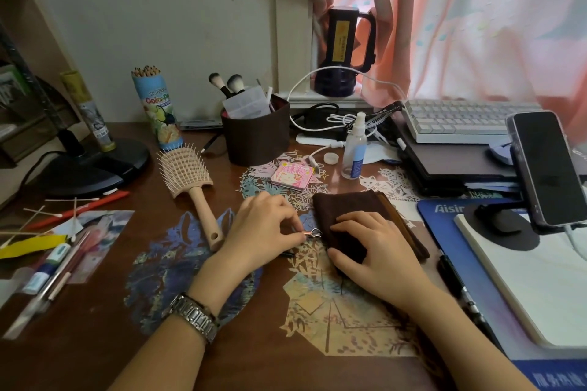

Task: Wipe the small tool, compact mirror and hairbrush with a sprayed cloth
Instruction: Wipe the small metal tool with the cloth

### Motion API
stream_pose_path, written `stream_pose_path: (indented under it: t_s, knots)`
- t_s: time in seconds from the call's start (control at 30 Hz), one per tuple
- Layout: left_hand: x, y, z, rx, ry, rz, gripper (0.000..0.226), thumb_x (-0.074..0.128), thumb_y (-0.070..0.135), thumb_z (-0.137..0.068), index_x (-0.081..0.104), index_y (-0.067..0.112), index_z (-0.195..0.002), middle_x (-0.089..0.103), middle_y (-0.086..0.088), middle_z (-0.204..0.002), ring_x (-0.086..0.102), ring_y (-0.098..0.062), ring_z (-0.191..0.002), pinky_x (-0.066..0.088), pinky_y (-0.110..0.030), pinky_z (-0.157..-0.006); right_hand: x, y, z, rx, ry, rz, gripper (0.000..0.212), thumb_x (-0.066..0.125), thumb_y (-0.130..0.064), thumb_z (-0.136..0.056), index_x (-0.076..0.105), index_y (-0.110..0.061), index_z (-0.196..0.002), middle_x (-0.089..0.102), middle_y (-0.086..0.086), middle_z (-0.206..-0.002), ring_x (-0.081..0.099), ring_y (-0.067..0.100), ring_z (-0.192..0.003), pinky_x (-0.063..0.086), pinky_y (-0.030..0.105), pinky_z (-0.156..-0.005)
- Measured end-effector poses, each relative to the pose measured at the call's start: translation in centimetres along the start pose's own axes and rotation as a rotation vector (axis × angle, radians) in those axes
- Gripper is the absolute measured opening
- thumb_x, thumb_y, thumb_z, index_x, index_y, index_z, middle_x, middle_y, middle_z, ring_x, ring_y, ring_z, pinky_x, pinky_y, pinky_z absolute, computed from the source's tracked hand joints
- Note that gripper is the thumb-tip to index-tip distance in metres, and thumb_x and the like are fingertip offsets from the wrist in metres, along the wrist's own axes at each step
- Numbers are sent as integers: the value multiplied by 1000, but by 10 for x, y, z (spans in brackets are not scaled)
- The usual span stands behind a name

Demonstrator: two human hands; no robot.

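Observation:
My left hand [265, 227] pinches a small pink-and-metal tool [313, 233] on the desk, its tip touching the left edge of a folded brown cloth [352, 206]. My right hand [371, 251] lies flat on that cloth, fingers spread and curled over its near edge. A pink square compact mirror [293, 175] lies closed just beyond the hands. A beige paddle hairbrush [190, 179] lies bristles up to the left, its handle pointing toward my left hand. A clear spray bottle [355, 149] stands uncapped behind the cloth, with its cap [330, 158] beside it.
A brown holder [255, 133] with makeup brushes, a coloured-pencil tube [160, 111] and a lamp base [92, 165] stand at the back. A phone on a stand [546, 168], keyboard [467, 120], notepad [540, 276] and blue mat fill the right. Pens and cotton swabs [54, 219] lie left.

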State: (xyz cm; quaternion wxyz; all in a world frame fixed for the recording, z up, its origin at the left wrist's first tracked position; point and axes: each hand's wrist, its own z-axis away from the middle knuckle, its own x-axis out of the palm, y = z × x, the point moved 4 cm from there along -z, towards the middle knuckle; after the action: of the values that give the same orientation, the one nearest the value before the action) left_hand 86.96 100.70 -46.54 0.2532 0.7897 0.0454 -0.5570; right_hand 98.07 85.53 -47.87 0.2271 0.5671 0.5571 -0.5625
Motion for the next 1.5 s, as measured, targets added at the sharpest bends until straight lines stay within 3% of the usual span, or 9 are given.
stream_pose_path:
  t_s: [0.23,0.77,1.5]
  knots:
    - [4,3,-3,22,44,38,13,70,44,-78,72,32,-79,55,20,-106,38,-3,-101,19,-22,-84,2,0,1,-14,13,4,48,42,-61,-80,59,-36,-118,51,-21,-119,42,2,-115,34,25,-95]
    - [14,17,-12,-25,53,173,5,73,32,-77,73,27,-77,60,15,-102,45,-8,-100,32,-30,-90,4,-2,1,-19,-7,7,43,46,-58,-80,52,-43,-121,47,-23,-120,40,3,-115,29,24,-94]
    - [2,-1,-8,29,48,28,15,70,51,-74,72,37,-78,58,19,-99,41,-6,-103,25,-30,-89,1,0,1,0,-101,68,55,35,-68,-79,47,-44,-127,43,-19,-125,37,4,-120,29,25,-98]
